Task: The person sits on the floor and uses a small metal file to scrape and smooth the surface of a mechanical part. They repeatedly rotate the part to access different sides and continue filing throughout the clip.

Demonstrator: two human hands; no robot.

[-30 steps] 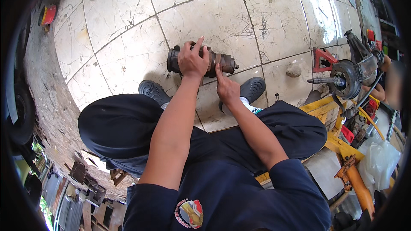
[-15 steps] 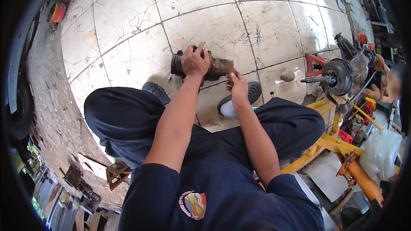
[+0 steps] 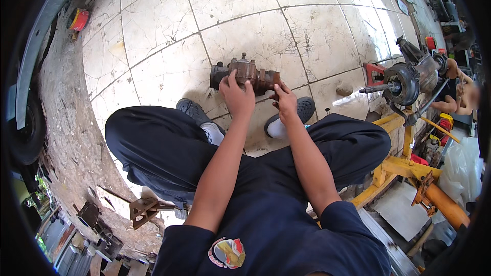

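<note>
A rusty brown metal gear housing (image 3: 244,67) lies on its side on the tiled floor between my shoes. Its black round end points left, and a bolt stands up from the far side. My left hand (image 3: 237,97) grips the near side, thumb and fingers curled against the metal. At the narrow right end, my right hand (image 3: 284,100) pinches a small reddish-brown flat piece (image 3: 276,78), perhaps sandpaper, against the housing. The lower fingers of this hand are curled and partly hidden.
A grey stone (image 3: 344,89) sits right of my shoe. Farther right, an axle assembly (image 3: 401,84) rests by a red stand (image 3: 373,74), with another person beyond. A yellow metal frame (image 3: 394,166) stands near my right knee. A red-yellow can (image 3: 78,19) is at far left.
My left hand has slid from the top of the housing toward its near side, uncovering the upper part and bolt. My right hand stays at the narrow end.
</note>
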